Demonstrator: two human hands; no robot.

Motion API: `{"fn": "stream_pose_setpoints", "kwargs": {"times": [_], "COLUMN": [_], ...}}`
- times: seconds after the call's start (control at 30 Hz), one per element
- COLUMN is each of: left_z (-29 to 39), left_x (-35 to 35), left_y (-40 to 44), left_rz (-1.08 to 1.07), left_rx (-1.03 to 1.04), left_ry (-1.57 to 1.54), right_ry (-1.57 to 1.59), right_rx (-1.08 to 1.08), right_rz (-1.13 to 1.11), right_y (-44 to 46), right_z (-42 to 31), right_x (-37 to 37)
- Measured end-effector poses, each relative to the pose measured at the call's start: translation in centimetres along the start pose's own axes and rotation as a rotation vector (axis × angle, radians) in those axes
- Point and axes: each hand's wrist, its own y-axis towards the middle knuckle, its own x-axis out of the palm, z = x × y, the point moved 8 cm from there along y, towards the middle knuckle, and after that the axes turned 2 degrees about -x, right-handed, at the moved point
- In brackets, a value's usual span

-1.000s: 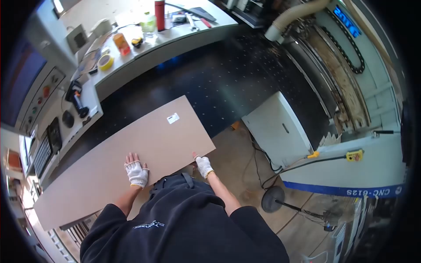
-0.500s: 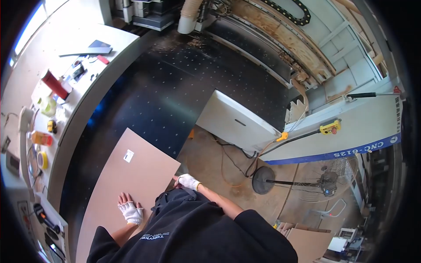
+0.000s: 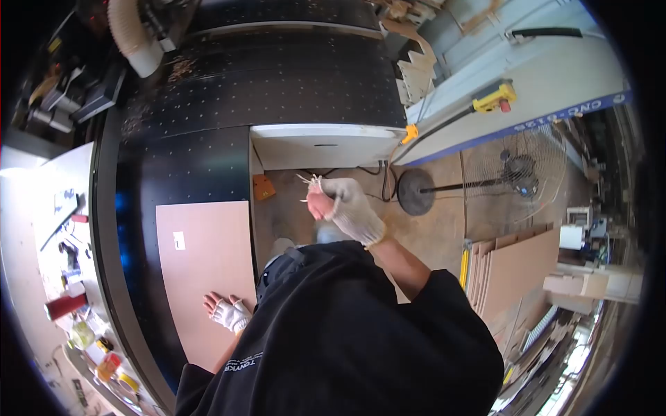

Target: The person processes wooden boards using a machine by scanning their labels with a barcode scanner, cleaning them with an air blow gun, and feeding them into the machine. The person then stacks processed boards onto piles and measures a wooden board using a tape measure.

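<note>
Your L hand is flat-ish on the brown board, fingers open & spread, nr its R edge. Board lies on the near part of the black bed, R edge abt in line w/ the bed's edge; its near end runs out of sight behind your arm & sweatshirt. White label sits nr the board's far L corner.

Your R hand is up over the floor, apart from the board, in a fingerless-type glove w/ pale loose strands at the tips. Fingers are curled in; can't tell if they grip anything.

Around you: white panel past the R hand, orange block just beside the bed's edge, floor fan to your R, stacked brown sheets nearer you on that side. Yellow control box w/ red button is upper R. On your L, the white bench has a red cylinder & yellow tape roll.
</note>
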Motion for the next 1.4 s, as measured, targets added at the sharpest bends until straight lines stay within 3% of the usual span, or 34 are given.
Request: {"fn": "stream_pose_setpoints", "kwargs": {"times": [0.07,0.13,0.23,0.37,0.43,0.53,0.6,0.67,0.7,0.77,0.8,0.83,0.87,0.9,0.97,1.03,1.1,1.17,1.2,1.3,1.37,1.4], "left_z": [2.5,5.4,11.0,18.9,20.7,21.4,22.4,23.2,23.1,22.9,22.8,23.3,23.8,24.2,25.7,26.6,27.3,28.2,28.6,29.5,30.7,31.2], "left_x": [-0.3,-1.2,-3.7,-5.4,-3.3,-0.9,-1.9,-2.9,-3.1,-3.2,-3.3,-3.6,-3.9,-4.2,-4.3,-3.8,-3.1,-3.0,-2.8,-3.1,-3.6,-4.0], "left_y": [1.0,1.8,4.2,9.5,10.6,10.5,9.3,8.2,7.9,6.8,6.0,5.5,5.1,4.8,4.7,5.0,5.5,5.8,6.1,6.5,7.1,7.2], "left_rz": [0.025,-0.006,-0.088,-0.105,-0.022,-0.105,-0.066,-0.168,-0.191,-0.222,-0.227,-0.234,-0.256,-0.257,-0.263,-0.261,-0.217,-0.207,-0.219,-0.273,-0.248,-0.266], "left_rx": [0.028,0.037,0.063,0.045,-0.012,-0.082,-0.168,-0.262,-0.298,-0.374,-0.402,-0.419,-0.445,-0.482,-0.421,-0.421,-0.397,-0.425,-0.419,-0.447,-0.449,-0.461], "left_ry": [0.027,0.034,0.062,0.031,-0.049,-0.053,-0.061,-0.024,-0.023,-0.035,-0.06,-0.085,-0.074,-0.073,-0.038,-0.052,-0.014,-0.046,-0.046,-0.04,-0.064,-0.083], "right_ry": [0.209,0.346,0.413,0.438,0.403,0.18,0.014,0.113,-0.237,-0.251,-0.482,-0.392,-0.546,-0.725,-0.629,-0.624,-0.812,-0.891,-0.756,-0.806,-0.315,0.107], "right_rx": [-0.452,-0.712,-0.862,-0.876,-0.814,-0.486,-0.065,0.204,0.294,0.348,0.583,0.684,0.681,0.599,0.402,0.474,0.645,0.271,0.24,0.07,0.514,0.388], "right_rz": [-0.164,-0.371,-0.516,-0.55,-0.488,-0.154,0.132,0.497,0.518,0.741,0.69,0.708,0.74,0.756,0.746,0.687,0.625,0.83,0.889,1.166,1.017,0.854], "right_y": [-1.7,-4.0,-6.4,-4.6,-2.1,4.5,9.9,9.9,8.3,3.8,1.9,0.4,0.2,0.0,1.5,3.5,3.9,4.1,3.7,3.4,4.7,6.1], "right_z": [-11.4,-18.6,-22.1,-21.9,-19.7,-11.1,1.0,18.3,27.0,40.0,39.0,37.4,32.3,37.1,33.4,36.1,37.2,35.2,32.1,26.8,31.2,31.4], "right_x": [-0.5,-1.3,-2.7,-6.9,-9.9,-15.8,-21.5,-27.6,-32.4,-39.5,-41.5,-42.5,-42.2,-45.7,-45.0,-46.5,-47.2,-47.2,-46.2,-44.3,-44.0,-41.3]}}
